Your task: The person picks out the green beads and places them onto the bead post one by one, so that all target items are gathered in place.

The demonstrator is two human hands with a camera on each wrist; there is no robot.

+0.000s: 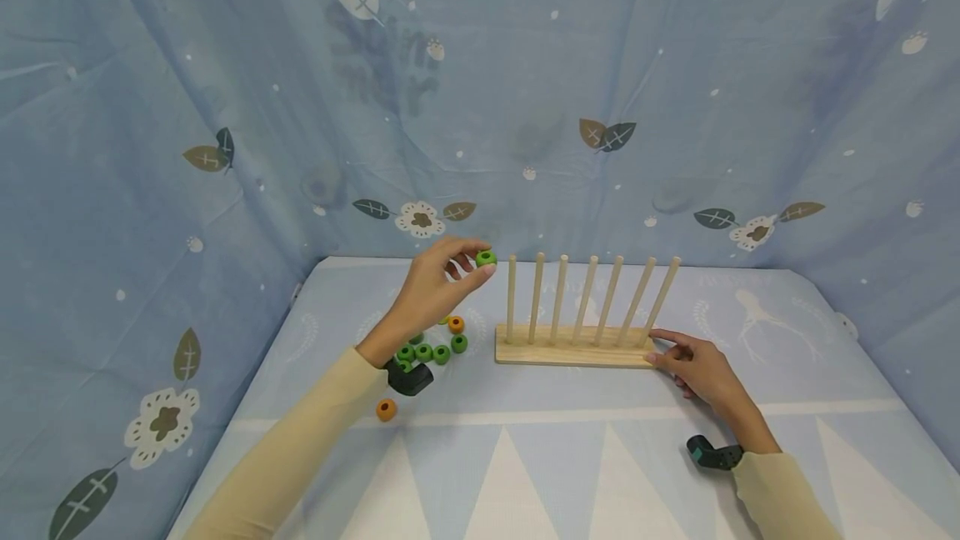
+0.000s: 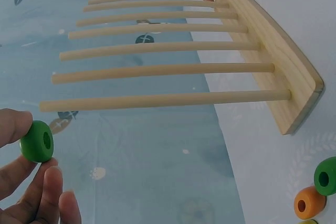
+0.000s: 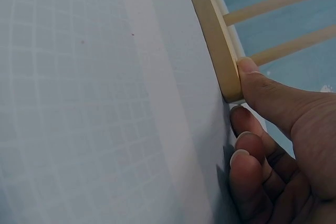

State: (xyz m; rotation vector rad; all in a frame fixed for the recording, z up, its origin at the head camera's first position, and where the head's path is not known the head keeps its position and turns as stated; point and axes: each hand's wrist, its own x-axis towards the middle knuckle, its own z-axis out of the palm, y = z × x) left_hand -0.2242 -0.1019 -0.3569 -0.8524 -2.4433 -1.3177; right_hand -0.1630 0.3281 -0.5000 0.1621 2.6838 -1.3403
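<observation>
Between thumb and fingertips, my left hand pinches a green bead with a hole through it. The bead is beside the top of the leftmost peg, a small gap apart; in the left wrist view the green bead is also clear of the pegs. A wooden peg rack stands on the table, its several upright pegs bare. My right hand grips the right end of the rack's base. In the right wrist view, the thumb presses on the base and the other fingers curl by its end.
Several green beads lie on the table left of the rack, partly hidden by my left wrist. An orange bead lies among them, and another orange bead sits nearer the front. A patterned blue cloth hangs behind the table.
</observation>
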